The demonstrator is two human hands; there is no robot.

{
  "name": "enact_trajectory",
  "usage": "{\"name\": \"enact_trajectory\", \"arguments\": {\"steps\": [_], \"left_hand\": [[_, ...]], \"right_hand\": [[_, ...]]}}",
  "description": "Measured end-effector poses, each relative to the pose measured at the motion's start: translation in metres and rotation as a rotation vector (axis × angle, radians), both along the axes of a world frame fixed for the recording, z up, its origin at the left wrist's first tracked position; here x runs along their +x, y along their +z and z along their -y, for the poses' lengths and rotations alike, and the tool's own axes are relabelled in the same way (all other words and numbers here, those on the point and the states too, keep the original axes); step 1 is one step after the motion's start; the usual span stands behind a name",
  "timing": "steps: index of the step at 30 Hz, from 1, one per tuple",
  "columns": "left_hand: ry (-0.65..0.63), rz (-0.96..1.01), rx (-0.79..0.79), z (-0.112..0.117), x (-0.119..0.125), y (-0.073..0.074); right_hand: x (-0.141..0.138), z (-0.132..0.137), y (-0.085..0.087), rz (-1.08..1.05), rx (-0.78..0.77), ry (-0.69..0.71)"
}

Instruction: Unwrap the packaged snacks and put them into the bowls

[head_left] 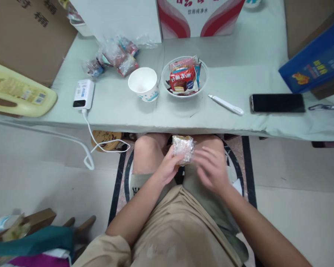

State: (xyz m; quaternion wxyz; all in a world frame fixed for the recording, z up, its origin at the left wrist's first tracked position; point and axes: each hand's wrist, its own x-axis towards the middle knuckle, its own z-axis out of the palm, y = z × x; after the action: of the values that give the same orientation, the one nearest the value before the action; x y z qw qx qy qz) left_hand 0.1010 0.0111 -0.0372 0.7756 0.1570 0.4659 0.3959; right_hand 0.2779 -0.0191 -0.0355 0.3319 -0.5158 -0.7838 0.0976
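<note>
My left hand (169,166) is closed around a small block-shaped packet (183,148) wrapped in crinkled clear plastic, held above my lap. Its contents are hard to make out, though a brownish edge shows at the top. Just to the right of the packet is my right hand (211,168), slightly blurred, with its fingers apart and nothing seen in them. Whether its fingertips touch the wrap, I cannot tell. On the table beyond, a white bowl (167,87) holds several wrapped snacks (183,78), and a paper cup (144,84) stands at its left.
The green-covered table (225,70) also bears a white power bank (84,95) with a cable, plastic-wrapped packets (118,55), a white pen-shaped tool (226,104) and a phone (277,103). Boxes (200,18) stand behind. A yellow bottle (22,91) lies at the left.
</note>
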Motion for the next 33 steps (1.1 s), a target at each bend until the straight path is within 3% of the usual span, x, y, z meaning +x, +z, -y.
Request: {"name": "enact_trajectory", "arguments": {"steps": [3, 6, 9, 12, 17, 20, 22, 25, 28, 30, 33], "left_hand": [[0.023, -0.031, 0.047, 0.001, -0.005, -0.002], [0.059, -0.112, 0.086, -0.001, -0.014, -0.002], [0.121, -0.196, 0.127, -0.007, -0.027, -0.001], [0.172, -0.273, 0.221, -0.016, -0.039, -0.003], [0.108, -0.402, 0.361, -0.026, -0.035, -0.008], [0.05, -0.395, 0.414, -0.027, -0.022, -0.007], [0.081, -0.347, 0.408, -0.026, -0.019, -0.004], [0.224, -0.259, 0.34, -0.028, -0.024, 0.001], [0.329, -0.201, 0.296, -0.03, -0.036, 0.009], [0.359, -0.185, 0.303, -0.03, -0.041, 0.013], [0.337, -0.186, 0.292, -0.029, -0.044, 0.017]], "right_hand": [[0.033, -0.064, 0.004, 0.031, 0.025, -0.218], [0.062, -0.128, 0.007, 0.201, -0.093, -0.387], [0.075, -0.151, 0.007, 0.332, -0.264, -0.437], [0.067, -0.122, 0.009, 0.207, -0.308, -0.436], [0.014, -0.037, 0.017, -0.412, -0.435, -0.172], [-0.02, -0.015, 0.015, -0.557, -0.428, -0.092], [-0.029, -0.008, 0.008, -0.569, -0.442, -0.087], [-0.019, 0.007, -0.002, -0.503, -0.484, -0.074], [0.008, 0.016, -0.001, -0.402, -0.482, -0.131], [0.029, 0.003, 0.006, -0.308, -0.416, -0.263], [0.057, -0.048, 0.017, -0.087, -0.309, -0.462]]}}
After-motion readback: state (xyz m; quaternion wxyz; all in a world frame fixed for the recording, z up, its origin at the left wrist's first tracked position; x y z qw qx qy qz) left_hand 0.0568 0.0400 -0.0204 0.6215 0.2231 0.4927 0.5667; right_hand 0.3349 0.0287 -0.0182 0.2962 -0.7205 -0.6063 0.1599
